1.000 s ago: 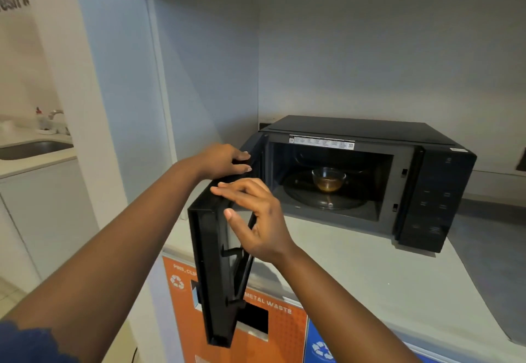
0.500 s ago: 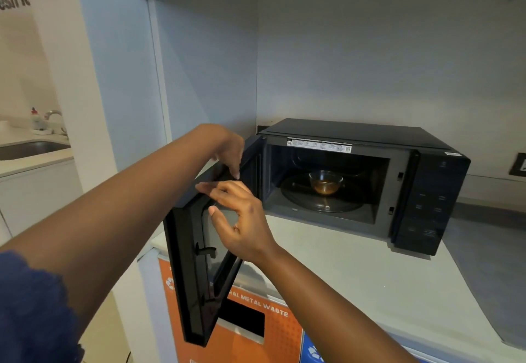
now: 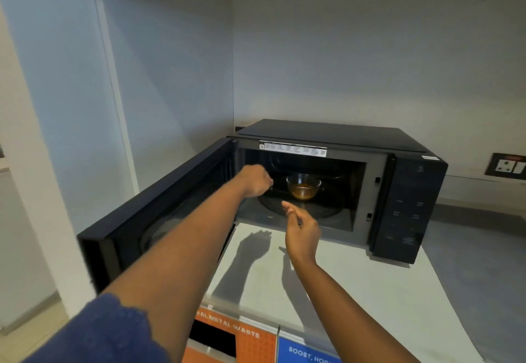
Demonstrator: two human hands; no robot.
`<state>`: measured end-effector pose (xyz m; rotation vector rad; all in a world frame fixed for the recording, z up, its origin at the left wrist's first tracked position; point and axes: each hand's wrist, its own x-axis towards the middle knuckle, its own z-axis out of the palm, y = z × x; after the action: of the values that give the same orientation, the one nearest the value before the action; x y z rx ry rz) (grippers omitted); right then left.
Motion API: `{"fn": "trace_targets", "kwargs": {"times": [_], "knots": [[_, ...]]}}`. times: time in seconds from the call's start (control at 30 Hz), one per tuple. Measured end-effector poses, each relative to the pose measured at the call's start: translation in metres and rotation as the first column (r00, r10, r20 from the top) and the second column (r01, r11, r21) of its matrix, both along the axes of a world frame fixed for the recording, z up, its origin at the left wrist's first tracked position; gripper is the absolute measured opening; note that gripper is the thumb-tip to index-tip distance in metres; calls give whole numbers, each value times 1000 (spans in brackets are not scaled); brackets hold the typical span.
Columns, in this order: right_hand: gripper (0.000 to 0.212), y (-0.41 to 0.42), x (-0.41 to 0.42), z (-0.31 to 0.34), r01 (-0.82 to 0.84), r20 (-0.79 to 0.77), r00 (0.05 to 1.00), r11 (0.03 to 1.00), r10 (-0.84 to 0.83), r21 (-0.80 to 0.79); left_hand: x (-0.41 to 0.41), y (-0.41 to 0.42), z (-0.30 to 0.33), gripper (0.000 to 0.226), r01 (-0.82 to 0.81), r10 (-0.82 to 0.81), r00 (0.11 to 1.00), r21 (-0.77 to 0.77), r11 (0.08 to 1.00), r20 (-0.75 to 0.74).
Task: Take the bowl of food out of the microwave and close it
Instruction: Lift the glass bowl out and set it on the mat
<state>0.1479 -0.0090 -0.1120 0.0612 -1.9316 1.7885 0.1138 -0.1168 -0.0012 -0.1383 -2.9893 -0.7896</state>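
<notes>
A black microwave stands on a white counter, its door swung wide open to the left. Inside, a clear glass bowl holding brownish food sits on the turntable. My left hand reaches into the cavity, just left of the bowl and not touching it, fingers curled and holding nothing. My right hand hovers in front of the opening, below the bowl, fingers apart and empty.
Walls enclose the microwave nook on the left and behind, with a shelf overhead. A wall socket sits to the right. Orange and blue waste bins stand under the counter's front edge.
Both hands have let go of the door, which has swung further open. My left hand moved into the cavity toward the bowl, and my right hand moved forward to the opening.
</notes>
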Motion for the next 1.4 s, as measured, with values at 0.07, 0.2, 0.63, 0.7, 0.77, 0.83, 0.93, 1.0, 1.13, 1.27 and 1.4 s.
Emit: {"fn": "trace_targets", "kwargs": {"times": [0.07,0.2,0.63,0.7,0.77,0.83,0.93,1.0,1.13,1.27,1.4], "knots": [[26,15,-19,-9,32,36,999,999,-32,-9,-20,0,-31,32,-105,98,994,314,943,40],[25,39,-51,-21,87,103,991,995,-83,-39,-57,-2,-76,31,-296,265,951,718,630,161],[30,82,-173,-43,220,275,944,968,-181,-118,-157,19,-124,40,-295,366,910,923,248,193],[30,85,-188,-48,226,279,943,965,-182,-133,-168,22,-130,40,-290,366,910,929,229,193],[29,89,-204,-52,236,292,938,962,-188,-138,-180,25,-136,41,-284,360,913,933,219,194],[28,94,-219,-55,237,303,935,960,-184,-148,-191,30,-143,41,-281,347,916,941,190,203],[36,98,-237,-54,241,352,918,962,-182,-129,-204,40,-148,40,-274,319,921,954,123,223],[39,101,-251,-54,233,400,901,965,-168,-119,-215,48,-154,39,-281,312,919,955,93,240],[31,98,-266,-42,104,469,883,959,34,-265,-230,59,-157,35,-307,322,904,951,32,281],[39,86,-274,-31,15,461,877,950,138,-313,-237,68,-158,32,-310,325,904,949,51,278],[33,86,-281,-31,-14,492,859,967,141,-253,-243,72,-154,26,-308,293,917,947,94,269]]}}
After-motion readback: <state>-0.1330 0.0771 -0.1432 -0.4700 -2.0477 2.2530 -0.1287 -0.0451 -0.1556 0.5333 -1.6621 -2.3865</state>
